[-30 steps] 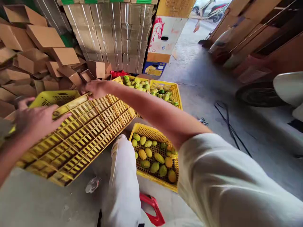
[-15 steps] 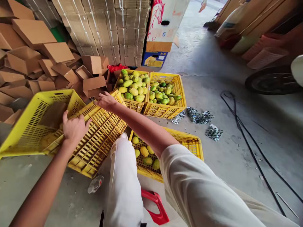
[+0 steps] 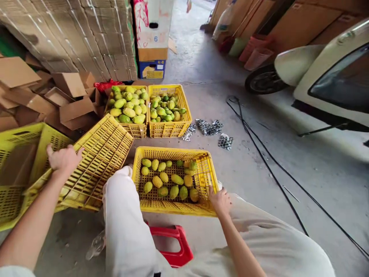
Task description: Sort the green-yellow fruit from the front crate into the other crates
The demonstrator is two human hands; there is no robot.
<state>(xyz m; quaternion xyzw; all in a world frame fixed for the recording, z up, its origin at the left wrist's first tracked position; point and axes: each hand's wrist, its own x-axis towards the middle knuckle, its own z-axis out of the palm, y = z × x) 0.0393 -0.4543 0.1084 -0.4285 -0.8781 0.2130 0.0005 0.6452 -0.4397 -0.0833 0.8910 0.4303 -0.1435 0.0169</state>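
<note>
My left hand (image 3: 65,158) is closed on the upper edge of a tilted yellow plastic crate (image 3: 98,161), whose slatted bottom faces me. This crate leans against a brighter yellow crate (image 3: 46,134) at the far left. My right hand (image 3: 220,201) grips the near right corner of a low yellow fruit crate (image 3: 173,209), fingertips over its rim. Inside lie several yellow-green oval fruits (image 3: 177,179), spread over the perforated bottom. Just beyond stand two more yellow crates, a left one (image 3: 135,130) heaped with similar fruits and a right one (image 3: 170,130) less full.
Open cardboard boxes (image 3: 23,77) pile up at left before stacked flat cardboard (image 3: 95,38). A red plastic stool (image 3: 184,250) is between my legs, a clear bottle (image 3: 96,246) beside my left leg. Black cables (image 3: 259,150) cross the floor near a parked vehicle (image 3: 331,73).
My right hand has left the tilted crate and moved right to the low fruit crate's corner. My left hand stays on the tilted crate. The view has turned right.
</note>
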